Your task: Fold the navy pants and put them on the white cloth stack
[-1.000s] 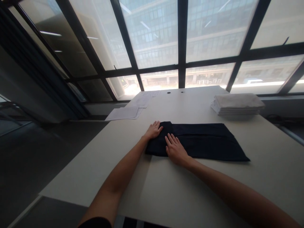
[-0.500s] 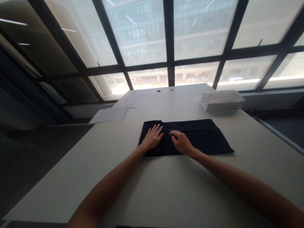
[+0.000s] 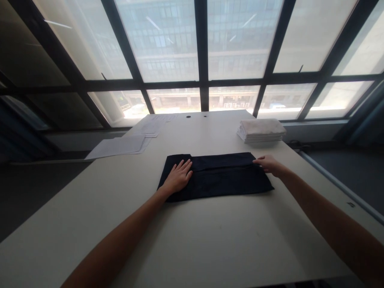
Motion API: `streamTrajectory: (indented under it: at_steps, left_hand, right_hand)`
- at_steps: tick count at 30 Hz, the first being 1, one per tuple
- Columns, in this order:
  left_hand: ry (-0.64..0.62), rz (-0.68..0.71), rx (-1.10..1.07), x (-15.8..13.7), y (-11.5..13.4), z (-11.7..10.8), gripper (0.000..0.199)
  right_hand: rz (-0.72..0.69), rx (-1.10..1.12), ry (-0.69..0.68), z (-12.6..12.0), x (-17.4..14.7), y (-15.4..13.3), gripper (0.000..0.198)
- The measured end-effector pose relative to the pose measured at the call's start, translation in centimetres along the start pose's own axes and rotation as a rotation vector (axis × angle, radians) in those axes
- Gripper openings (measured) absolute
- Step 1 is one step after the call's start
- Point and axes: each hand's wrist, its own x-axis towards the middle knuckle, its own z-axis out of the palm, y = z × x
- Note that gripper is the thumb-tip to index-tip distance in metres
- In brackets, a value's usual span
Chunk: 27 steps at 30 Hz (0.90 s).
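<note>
A dark navy folded cloth [image 3: 222, 180] lies flat on the white table, its long side running left to right. A crease or fold edge crosses it lengthwise. My left hand [image 3: 178, 178] rests on its left part, palm down with the fingers stretched out. At the cloth's right end, my right hand [image 3: 270, 165] has thumb and fingers together on the edge, near the far corner. What exactly lies between those fingertips is too small to see clearly.
A stack of folded white cloths [image 3: 261, 131] sits at the table's back right. Several sheets of paper [image 3: 120, 146] are spread along the left edge. Large dark-framed windows rise behind the white table [image 3: 195, 240]. A grey rail [image 3: 336, 182] runs beside its right edge.
My right hand has moved from the cloth's middle to its right end. My left hand stays flat on the left part. The whole view has shifted a little to the right.
</note>
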Motion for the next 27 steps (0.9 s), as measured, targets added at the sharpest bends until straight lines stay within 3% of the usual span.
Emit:
streamTrajectory:
  at_steps: [6,10,18,27]
  left_hand:
    - [0.014,0.009,0.000,0.0,-0.2,0.2,0.058]
    - [0.022,0.008,-0.015,0.0,-0.3,0.3,0.058]
    - [0.033,0.007,-0.023,0.1,-0.3,0.4,0.059]
    - [0.033,0.005,-0.037,0.1,-0.2,0.3,0.060]
  right_hand:
    - [0.099,0.135,-0.141,-0.7,-0.2,-0.6,0.024]
    - [0.039,0.137,-0.119,-1.2,0.2,-0.9,0.018]
    - [0.166,0.249,-0.210,-1.0,1.0,-1.5,0.014]
    - [0.016,0.191,-0.355,-0.6,0.6,-0.4,0.024]
